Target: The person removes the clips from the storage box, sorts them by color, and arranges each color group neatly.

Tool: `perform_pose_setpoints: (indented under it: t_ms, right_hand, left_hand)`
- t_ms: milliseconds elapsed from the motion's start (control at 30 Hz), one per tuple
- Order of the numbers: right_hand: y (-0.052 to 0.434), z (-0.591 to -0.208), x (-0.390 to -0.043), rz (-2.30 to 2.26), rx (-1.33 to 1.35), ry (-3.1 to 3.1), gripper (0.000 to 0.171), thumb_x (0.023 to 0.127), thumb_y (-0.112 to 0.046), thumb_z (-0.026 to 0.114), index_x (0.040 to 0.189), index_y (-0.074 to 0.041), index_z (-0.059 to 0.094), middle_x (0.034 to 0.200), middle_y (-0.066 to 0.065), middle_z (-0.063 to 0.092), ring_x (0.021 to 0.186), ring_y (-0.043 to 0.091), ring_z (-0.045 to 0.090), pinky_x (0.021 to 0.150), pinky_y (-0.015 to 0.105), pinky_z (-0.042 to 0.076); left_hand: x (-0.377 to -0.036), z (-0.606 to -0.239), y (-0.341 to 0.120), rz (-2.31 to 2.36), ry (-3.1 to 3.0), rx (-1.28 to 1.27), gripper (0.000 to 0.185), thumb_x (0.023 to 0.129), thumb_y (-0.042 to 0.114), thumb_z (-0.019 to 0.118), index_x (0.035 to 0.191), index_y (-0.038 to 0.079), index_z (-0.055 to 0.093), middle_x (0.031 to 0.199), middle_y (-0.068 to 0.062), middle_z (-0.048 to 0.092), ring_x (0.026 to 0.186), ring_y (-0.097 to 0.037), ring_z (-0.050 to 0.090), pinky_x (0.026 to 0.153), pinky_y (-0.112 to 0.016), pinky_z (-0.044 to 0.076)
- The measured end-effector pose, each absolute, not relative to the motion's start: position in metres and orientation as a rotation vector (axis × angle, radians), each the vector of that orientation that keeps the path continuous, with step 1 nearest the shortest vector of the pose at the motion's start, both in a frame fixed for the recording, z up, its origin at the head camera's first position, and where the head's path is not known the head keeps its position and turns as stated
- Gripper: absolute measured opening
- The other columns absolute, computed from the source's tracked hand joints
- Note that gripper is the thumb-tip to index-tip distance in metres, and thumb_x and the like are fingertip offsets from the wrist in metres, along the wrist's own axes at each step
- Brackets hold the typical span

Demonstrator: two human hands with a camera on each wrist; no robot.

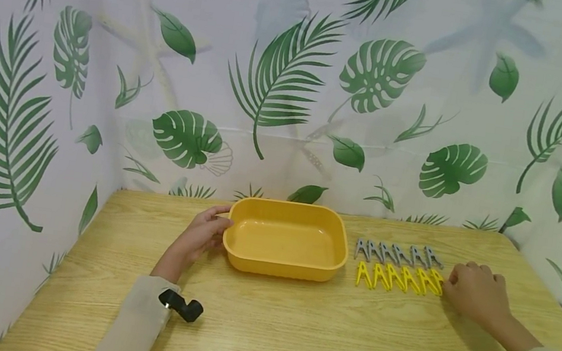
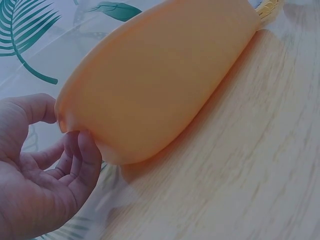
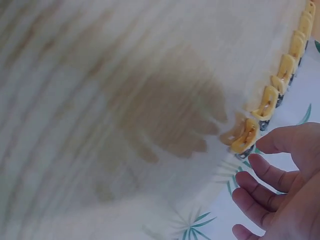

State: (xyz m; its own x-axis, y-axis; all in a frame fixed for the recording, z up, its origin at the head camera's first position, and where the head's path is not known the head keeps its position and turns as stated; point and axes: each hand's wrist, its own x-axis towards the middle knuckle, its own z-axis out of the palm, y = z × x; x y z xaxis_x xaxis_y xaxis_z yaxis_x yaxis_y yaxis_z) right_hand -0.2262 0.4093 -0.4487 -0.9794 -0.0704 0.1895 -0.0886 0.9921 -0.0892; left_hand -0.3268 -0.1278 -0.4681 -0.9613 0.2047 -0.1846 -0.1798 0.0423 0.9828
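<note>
The yellow tub [image 1: 286, 238] sits in the middle of the table [image 1: 291, 333], and nothing is in it. All the clips lie in two neat rows just to its right: gray clips [image 1: 398, 253] at the back and yellow clips [image 1: 399, 277] at the front. None looks picked up, so the work seems to be just starting. The left hand [image 1: 199, 237] rests against the left end of the tub, fingers [image 2: 82, 155] loosely bent, touching the rim. The right hand [image 1: 477, 290] is by the last yellow clip, fingers [image 3: 265, 172] open and holding nothing. The right wrist view is blurry, so I cannot tell if a fingertip touches that clip. Both sleeves are cut off at the bottom.
</note>
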Motion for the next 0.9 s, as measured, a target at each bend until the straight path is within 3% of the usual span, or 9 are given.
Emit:
perform_pose_setpoints:
  t_ms: [133, 400, 700, 900]
  right_hand:
    - [0.404, -0.442, -0.232, 0.157, 0.149, -2.924, 0.017, 0.090, -0.014, 0.062, 0.084, 0.000, 0.070, 0.082, 0.016, 0.064, 0.075, 0.038, 0.058, 0.070, 0.064, 0.043]
    - [0.378, -0.424, -0.248, 0.171, 0.217, -2.877, 0.019, 0.092, -0.018, 0.065, 0.087, 0.000, 0.069, 0.085, 0.017, 0.066, 0.080, 0.040, 0.060, 0.073, 0.068, 0.044]
    - [0.328, -0.399, -0.268, 0.260, 0.321, -2.769, 0.017, 0.094, -0.017, 0.065, 0.094, -0.001, 0.071, 0.096, 0.020, 0.069, 0.088, 0.040, 0.061, 0.075, 0.060, 0.047]
    - [0.287, -0.386, -0.280, 0.385, 0.388, -2.715, 0.025, 0.096, -0.021, 0.065, 0.109, 0.000, 0.069, 0.107, 0.022, 0.068, 0.099, 0.041, 0.059, 0.084, 0.060, 0.045]
  left_hand:
    - [-0.328, -0.467, -0.129, 2.010, 2.049, 0.029, 0.051, 0.102, 0.018, 0.057, 0.151, 0.010, 0.045, 0.122, -0.014, 0.062, 0.086, -0.015, 0.064, 0.073, -0.026, 0.053]
    - [-0.329, -0.472, -0.130, 2.012, 2.055, 0.008, 0.050, 0.102, 0.017, 0.057, 0.150, 0.009, 0.046, 0.117, -0.011, 0.062, 0.085, -0.014, 0.064, 0.072, -0.025, 0.054]
    - [-0.332, -0.475, -0.130, 2.035, 2.077, -0.006, 0.050, 0.101, 0.026, 0.061, 0.147, 0.009, 0.049, 0.113, -0.010, 0.059, 0.082, -0.014, 0.065, 0.070, -0.025, 0.057]
    - [-0.331, -0.464, -0.133, 2.054, 2.439, 0.000, 0.053, 0.101, 0.031, 0.063, 0.145, 0.006, 0.051, 0.108, -0.007, 0.054, 0.089, -0.015, 0.054, 0.077, -0.026, 0.053]
